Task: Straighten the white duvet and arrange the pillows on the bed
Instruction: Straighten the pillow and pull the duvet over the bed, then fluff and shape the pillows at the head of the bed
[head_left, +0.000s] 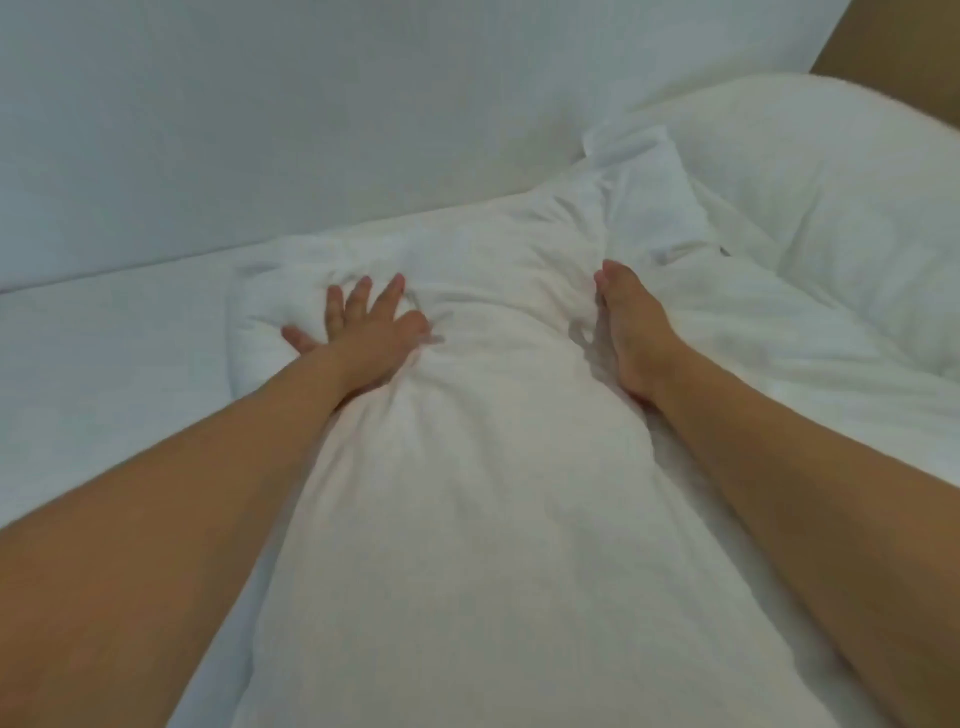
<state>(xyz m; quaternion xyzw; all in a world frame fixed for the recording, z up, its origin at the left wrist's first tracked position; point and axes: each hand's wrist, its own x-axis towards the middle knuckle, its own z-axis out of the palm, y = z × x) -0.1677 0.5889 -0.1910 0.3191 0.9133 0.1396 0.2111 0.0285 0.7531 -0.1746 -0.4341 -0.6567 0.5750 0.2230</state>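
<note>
White cotton dimples under the left hand (363, 325), whose grip is open: fingers spread and straight, palm pressing flat on the near pillow (467, 467) by its left edge. The right hand (631, 332) stands on its edge against the same pillow's right side, fingers straight and together, its grip also open and holding nothing. This pillow lies lengthwise between both bare forearms on the bed (104, 374). A second pillow (831, 208) rests to the right, touching the first at its far corner. Behind them rises a pale wall (260, 130).
</note>
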